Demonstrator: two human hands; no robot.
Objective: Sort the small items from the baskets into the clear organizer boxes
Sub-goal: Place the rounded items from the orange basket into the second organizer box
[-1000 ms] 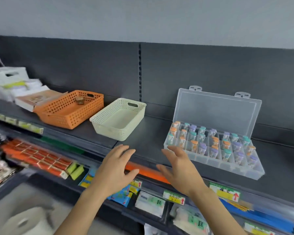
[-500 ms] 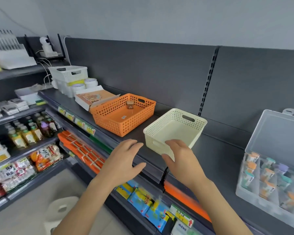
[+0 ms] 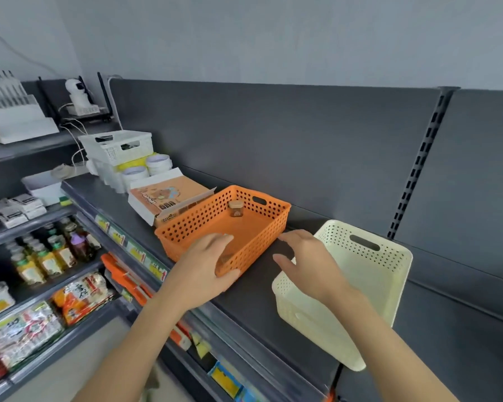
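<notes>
An orange perforated basket [image 3: 192,224] sits on the dark shelf and holds a small cork-lidded jar [image 3: 235,209] near its far wall. To its right stands a cream perforated basket [image 3: 311,323], which looks empty. My left hand [image 3: 204,265] reaches the orange basket's near corner with its fingers spread over the rim and its thumb below the corner. I cannot tell whether it grips the basket. My right hand [image 3: 308,265] hovers with relaxed fingers over the gap between the baskets, in front of the cream basket's left rim. The clear organizer is out of view.
An orange-and-white cardboard box [image 3: 169,195] lies just behind the orange basket, with white tape rolls [image 3: 157,163] and white crates [image 3: 116,146] farther left. Price tags line the shelf's front edge [image 3: 145,256]. Bottles and snack packs fill the lower shelves on the left.
The view has swung left, and the organizer has left the frame. Both hands moved forward: the left reached the orange basket's near corner, and the right came over the gap between the baskets.
</notes>
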